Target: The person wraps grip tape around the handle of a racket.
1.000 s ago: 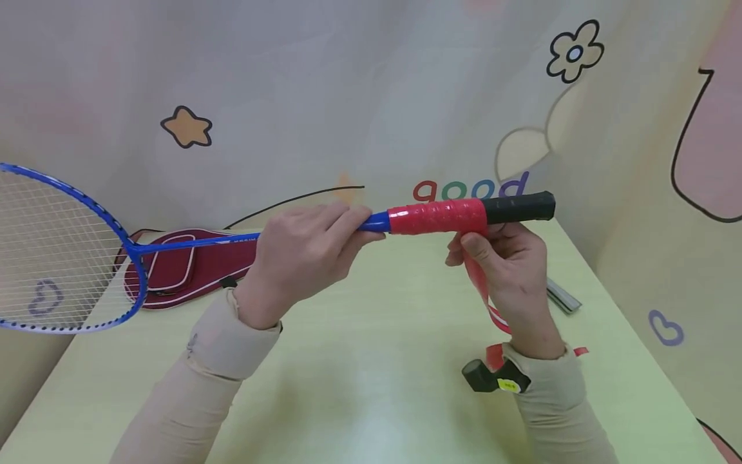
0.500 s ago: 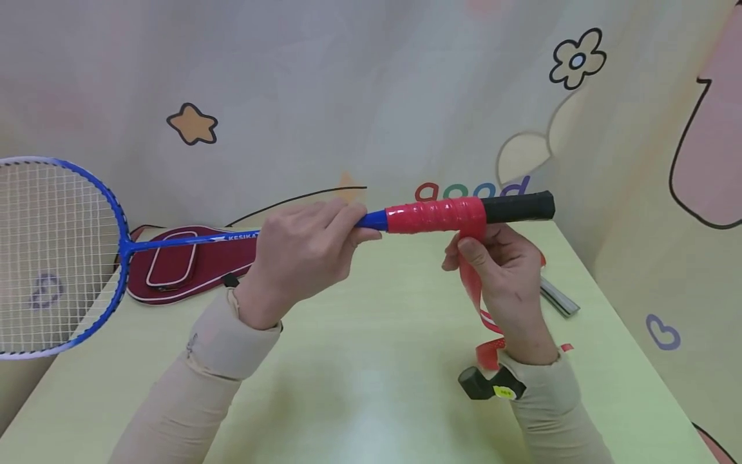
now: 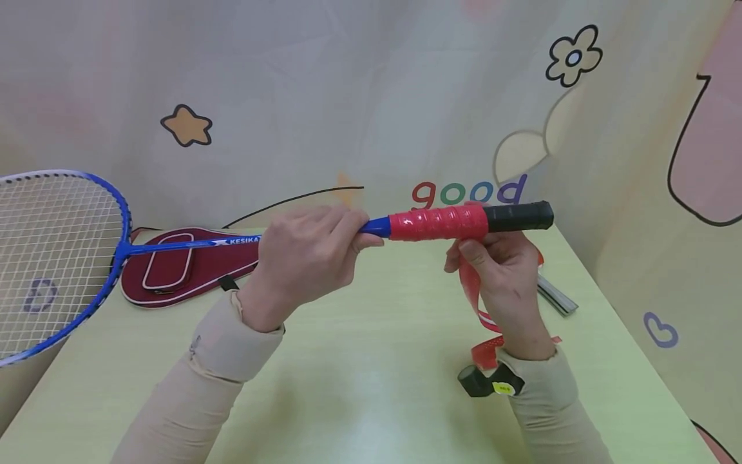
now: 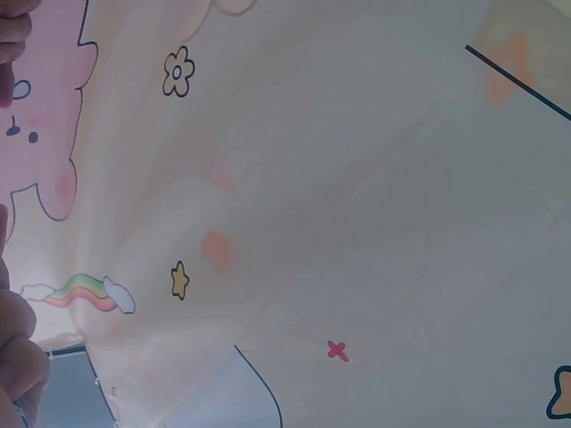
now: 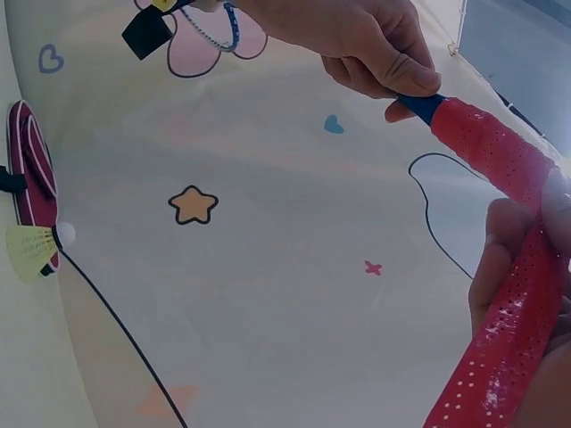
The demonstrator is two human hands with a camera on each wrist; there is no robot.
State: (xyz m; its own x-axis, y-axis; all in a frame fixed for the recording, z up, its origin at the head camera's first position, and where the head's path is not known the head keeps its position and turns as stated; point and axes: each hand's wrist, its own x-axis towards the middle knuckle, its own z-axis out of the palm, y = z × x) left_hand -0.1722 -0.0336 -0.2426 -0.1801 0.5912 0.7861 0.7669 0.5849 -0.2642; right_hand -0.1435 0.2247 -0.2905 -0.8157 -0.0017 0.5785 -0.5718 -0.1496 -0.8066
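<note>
In the head view a blue badminton racket (image 3: 174,245) is held level above the table, its strung head at the left. My left hand (image 3: 310,258) grips the shaft just short of the blue cone. Red perforated grip tape (image 3: 438,223) covers the handle from the cone to about two thirds along, and the black handle end (image 3: 520,216) is bare. Below the handle my right hand (image 3: 504,277) pinches the loose tape between thumb and fingers. The right wrist view shows the tape (image 5: 500,357) running off the handle past the fingers. In the left wrist view only finger edges (image 4: 18,357) appear.
A dark red racket bag (image 3: 174,274) lies at the back left of the table (image 3: 348,386). Behind my right hand is a grey strip-like object (image 3: 558,296). A yellow shuttlecock (image 5: 31,250) shows beside the bag in the right wrist view. A patterned curtain hangs behind.
The racket turns about its shaft, so its head shows at a different tilt. The handle end sits slightly lower. My right hand keeps its pinch on the tape and shifts slightly left.
</note>
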